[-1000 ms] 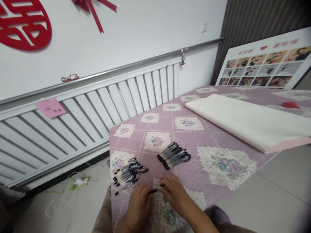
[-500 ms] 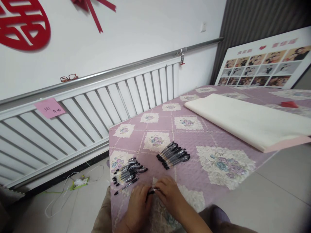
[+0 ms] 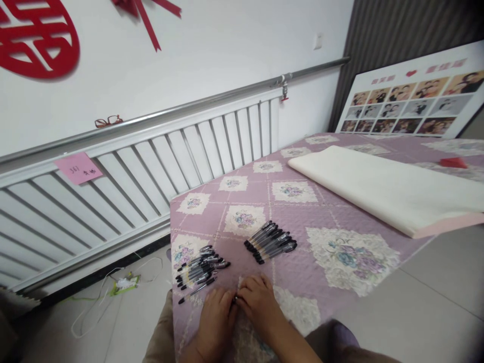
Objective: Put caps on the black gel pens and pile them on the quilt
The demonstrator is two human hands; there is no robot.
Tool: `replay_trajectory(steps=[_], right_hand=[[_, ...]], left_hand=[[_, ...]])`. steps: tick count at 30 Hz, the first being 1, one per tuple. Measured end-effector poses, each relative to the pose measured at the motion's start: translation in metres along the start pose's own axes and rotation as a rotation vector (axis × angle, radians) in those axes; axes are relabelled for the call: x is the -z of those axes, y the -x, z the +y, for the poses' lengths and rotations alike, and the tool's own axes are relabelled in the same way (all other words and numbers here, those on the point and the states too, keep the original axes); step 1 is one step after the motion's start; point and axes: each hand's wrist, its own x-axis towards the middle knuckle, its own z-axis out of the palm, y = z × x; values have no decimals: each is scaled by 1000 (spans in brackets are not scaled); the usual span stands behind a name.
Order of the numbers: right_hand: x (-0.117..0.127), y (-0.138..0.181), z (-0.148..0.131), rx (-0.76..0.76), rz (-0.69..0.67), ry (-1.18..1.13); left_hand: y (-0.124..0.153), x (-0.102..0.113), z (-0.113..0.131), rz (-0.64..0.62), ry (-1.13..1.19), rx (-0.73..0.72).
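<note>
At the near edge of the table, my left hand [image 3: 216,313] and my right hand [image 3: 257,301] meet with curled fingers. Between them a small dark part of a pen [image 3: 235,298] shows; the rest of it is covered by the fingers. Just beyond my left hand lies a loose pile of black-capped gel pens [image 3: 198,269], with one single pen [image 3: 196,291] apart at its near side. A neater row of similar pens [image 3: 270,242] lies fanned out beyond my right hand.
A purple floral cloth [image 3: 260,191] covers the table. A folded cream sheet [image 3: 381,184] lies at the right, with a red item [image 3: 454,162] behind it. Along the left runs a white radiator [image 3: 151,166] with a pink note [image 3: 79,168]. A photo board [image 3: 412,101] leans at the back.
My hands have drawn closer together, the right fingers moving slightly left and closing over the pen, so less of it shows. Both pen groups stay where they were.
</note>
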Motion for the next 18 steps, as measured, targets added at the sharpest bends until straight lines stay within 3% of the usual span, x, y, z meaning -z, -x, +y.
replay_trajectory(steps=[11,18], right_hand=[[5,0,-3,-5,-5,22],[18,0,13,-26,155,47]], left_hand=[[-3,2,3,4,-93,-59],[2,13,-10,8,-75,9]])
